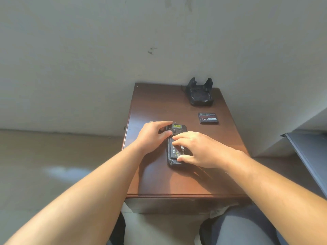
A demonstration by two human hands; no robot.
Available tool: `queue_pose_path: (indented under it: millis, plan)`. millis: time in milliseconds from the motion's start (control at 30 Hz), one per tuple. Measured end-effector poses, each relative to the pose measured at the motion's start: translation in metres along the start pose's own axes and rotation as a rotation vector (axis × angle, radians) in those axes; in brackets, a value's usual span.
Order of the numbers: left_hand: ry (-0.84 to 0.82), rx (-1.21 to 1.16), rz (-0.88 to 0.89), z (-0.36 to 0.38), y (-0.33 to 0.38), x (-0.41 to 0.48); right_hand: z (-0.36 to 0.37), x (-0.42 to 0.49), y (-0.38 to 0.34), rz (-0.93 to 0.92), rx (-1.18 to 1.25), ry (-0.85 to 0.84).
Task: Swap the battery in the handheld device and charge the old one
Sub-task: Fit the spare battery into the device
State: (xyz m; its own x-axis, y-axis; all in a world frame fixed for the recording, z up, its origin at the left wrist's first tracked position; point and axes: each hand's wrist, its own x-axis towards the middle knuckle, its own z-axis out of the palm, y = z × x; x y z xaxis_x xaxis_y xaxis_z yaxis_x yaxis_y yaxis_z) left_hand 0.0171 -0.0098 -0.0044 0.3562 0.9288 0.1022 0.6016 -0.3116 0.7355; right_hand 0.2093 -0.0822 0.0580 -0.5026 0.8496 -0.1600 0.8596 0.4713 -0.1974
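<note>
The handheld device (175, 147) lay face down on the table (159, 177); the left hand (152, 137) pinned its top, fingers curled. The right hand (198, 149), fingers spread, pressed the fitted battery (174, 151), probably to free it. Another battery (208, 118) waited near the charging cradle (200, 93).

Warm side light, soft focus, wide-angle distortion

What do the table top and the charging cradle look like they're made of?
Table top: apparently dark reddish-brown wood or wood veneer with a glossy finish, since it reflects light softly. Charging cradle: looks like matte black moulded plastic, judging by its rounded one-piece prongs and dull surface.
</note>
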Motion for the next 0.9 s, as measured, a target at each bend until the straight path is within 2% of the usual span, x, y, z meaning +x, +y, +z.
queue_pose_path:
  millis: [300, 567, 767, 900]
  plan:
    - [0.017, 0.010, 0.009, 0.002, -0.004, 0.001, 0.000, 0.002, 0.001, -0.016, -0.016, 0.050]
    - [0.015, 0.043, 0.022, 0.002, -0.007, 0.002, -0.008, 0.005, 0.003, 0.003, 0.013, -0.042]
    - [0.021, 0.055, 0.023, 0.003, -0.007, 0.002, -0.011, 0.011, -0.004, -0.025, -0.153, -0.048]
    - [0.015, 0.064, 0.021, 0.005, -0.008, 0.002, -0.017, 0.014, -0.005, -0.020, -0.098, -0.073]
